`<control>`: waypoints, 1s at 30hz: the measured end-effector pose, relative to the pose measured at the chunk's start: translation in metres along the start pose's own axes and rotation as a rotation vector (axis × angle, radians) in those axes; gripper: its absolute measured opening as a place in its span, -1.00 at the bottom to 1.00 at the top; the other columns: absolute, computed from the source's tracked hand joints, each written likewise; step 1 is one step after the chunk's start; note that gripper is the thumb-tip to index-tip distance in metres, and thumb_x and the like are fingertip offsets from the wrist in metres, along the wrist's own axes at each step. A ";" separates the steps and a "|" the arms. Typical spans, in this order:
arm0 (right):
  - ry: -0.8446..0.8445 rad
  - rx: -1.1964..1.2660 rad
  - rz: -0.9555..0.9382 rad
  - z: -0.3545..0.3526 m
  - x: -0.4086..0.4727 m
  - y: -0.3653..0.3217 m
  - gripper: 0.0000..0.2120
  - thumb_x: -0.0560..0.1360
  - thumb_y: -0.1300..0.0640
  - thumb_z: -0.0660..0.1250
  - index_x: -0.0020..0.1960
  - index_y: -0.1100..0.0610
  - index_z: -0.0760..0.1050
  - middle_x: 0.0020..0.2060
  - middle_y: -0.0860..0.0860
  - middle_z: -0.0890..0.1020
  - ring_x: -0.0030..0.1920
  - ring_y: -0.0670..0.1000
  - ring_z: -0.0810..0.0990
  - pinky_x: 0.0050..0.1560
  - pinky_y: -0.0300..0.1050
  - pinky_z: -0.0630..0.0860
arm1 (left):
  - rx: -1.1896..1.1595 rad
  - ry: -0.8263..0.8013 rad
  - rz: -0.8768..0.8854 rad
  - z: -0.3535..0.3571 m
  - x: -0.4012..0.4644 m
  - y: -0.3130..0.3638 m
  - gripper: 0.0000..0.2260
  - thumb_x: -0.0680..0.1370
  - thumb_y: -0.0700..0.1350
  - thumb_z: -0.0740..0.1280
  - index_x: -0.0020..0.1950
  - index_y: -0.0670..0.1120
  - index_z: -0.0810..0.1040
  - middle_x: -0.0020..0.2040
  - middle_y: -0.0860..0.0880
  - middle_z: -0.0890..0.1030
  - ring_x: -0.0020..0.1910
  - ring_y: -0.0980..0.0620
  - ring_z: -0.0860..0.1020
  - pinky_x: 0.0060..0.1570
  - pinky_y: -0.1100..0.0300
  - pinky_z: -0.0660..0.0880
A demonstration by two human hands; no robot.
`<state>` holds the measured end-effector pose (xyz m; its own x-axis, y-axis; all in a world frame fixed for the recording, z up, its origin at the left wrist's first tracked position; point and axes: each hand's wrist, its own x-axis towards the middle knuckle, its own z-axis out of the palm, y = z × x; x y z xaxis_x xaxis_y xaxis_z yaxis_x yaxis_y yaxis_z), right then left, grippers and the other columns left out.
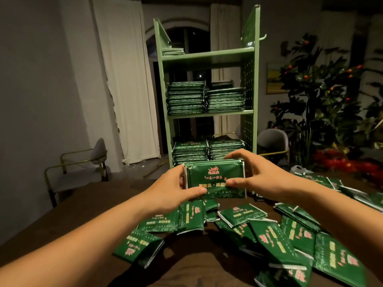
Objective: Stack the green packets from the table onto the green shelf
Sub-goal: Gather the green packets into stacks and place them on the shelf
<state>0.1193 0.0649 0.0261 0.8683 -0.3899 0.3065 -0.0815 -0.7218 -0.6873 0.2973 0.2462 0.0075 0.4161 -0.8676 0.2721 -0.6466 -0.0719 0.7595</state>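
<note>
Dim room, pale curtains (124,79) at the back, and a brown counter (87,206) in front of you strewn with loose green packets (267,237).

You hold a small bundle of packets (214,179) up above the counter, in line with the green shelf (207,55) beyond it. Your left hand (172,191) grips the bundle's left edge, thumb curled over the printed face and fingers behind. Your right hand (255,177) pinches the right edge, thumb on the front near the lettering, fingers wrapped over the top corner. Neither grip is spread; both are closed on the bundle.

The packets look like thin foil sachets: light, glossy, probably slick against each other, and floppy on their own. Held as a bundle they should stiffen, but the inner ones could slide out if you ease off. Squeezing the two short edges, as you do now, seems the safest hold, with thumbs pressing the face flat.

On the shelf, the bottom and middle levels already carry tall neat stacks (186,98) side by side, while the top level holds only a few packets (173,51) at its left. That top level looks like the likeliest place for this bundle.

Around you stand a chair (83,160) on the left and a dark plant with red fruit (323,88) on the right.
</note>
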 end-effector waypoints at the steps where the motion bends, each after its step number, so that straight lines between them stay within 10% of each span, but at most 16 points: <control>1: -0.001 0.003 -0.015 -0.006 0.002 -0.004 -0.54 0.44 -0.11 0.51 0.25 -0.31 0.40 0.28 -0.16 0.52 0.16 0.00 0.58 0.27 0.07 0.53 | -0.006 0.006 0.001 -0.003 0.003 0.005 -0.65 0.52 0.02 0.50 0.25 0.01 0.50 -0.08 0.11 0.72 -0.14 0.12 0.68 -0.06 0.14 0.59; 9: 0.021 0.088 -0.087 -0.042 0.018 -0.031 -0.59 0.55 0.09 0.42 0.31 -0.19 0.38 0.16 -0.12 0.63 0.07 -0.19 0.64 0.15 -0.14 0.61 | -0.093 0.022 0.068 -0.023 0.024 0.047 -0.70 0.59 0.00 0.40 0.31 0.08 0.50 0.14 0.11 0.69 0.11 0.14 0.66 0.23 0.02 0.58; 15: 0.052 0.102 -0.064 -0.064 0.030 -0.047 -0.37 0.39 -0.24 0.43 0.41 -0.24 0.30 0.35 -0.06 0.49 0.27 -0.03 0.54 0.34 0.05 0.48 | -0.310 0.182 0.010 -0.030 0.046 0.073 -0.71 0.56 0.01 0.44 0.22 -0.06 0.56 0.05 -0.01 0.73 0.05 0.01 0.70 0.20 -0.06 0.60; 20: 0.536 -0.512 -0.454 -0.072 0.026 -0.057 -0.57 0.60 -0.23 0.18 0.28 0.07 0.41 0.11 -0.06 0.46 0.03 -0.03 0.51 0.02 -0.11 0.46 | -0.501 0.291 -0.086 -0.031 0.068 0.093 -0.86 0.55 -0.05 0.46 -0.10 -0.10 0.60 -0.21 -0.04 0.68 -0.19 -0.02 0.66 -0.15 0.03 0.64; 24: 0.549 -1.129 -0.668 -0.077 0.034 -0.049 -0.57 0.39 -0.08 0.42 0.16 0.13 0.48 0.06 0.06 0.53 -0.05 0.10 0.48 -0.12 -0.01 0.44 | -0.610 0.270 -0.172 -0.034 0.082 0.109 -0.74 0.51 -0.04 0.48 0.06 -0.20 0.63 -0.18 -0.05 0.68 -0.24 0.06 0.64 -0.41 0.24 0.54; 30: 0.772 -1.246 -0.766 -0.096 0.061 -0.046 -0.77 0.47 0.19 0.37 0.12 0.19 0.57 -0.01 0.11 0.63 -0.08 0.17 0.56 -0.11 0.06 0.44 | -0.672 0.215 -0.178 -0.044 0.109 0.128 -0.79 0.52 -0.05 0.47 0.05 -0.16 0.68 -0.22 -0.02 0.70 -0.32 0.09 0.63 -0.41 0.26 0.53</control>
<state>0.1287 0.0193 0.1397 0.4879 0.3505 0.7994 -0.4246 -0.7049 0.5682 0.2879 0.1644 0.1600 0.6394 -0.7503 0.1681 -0.0534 0.1747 0.9832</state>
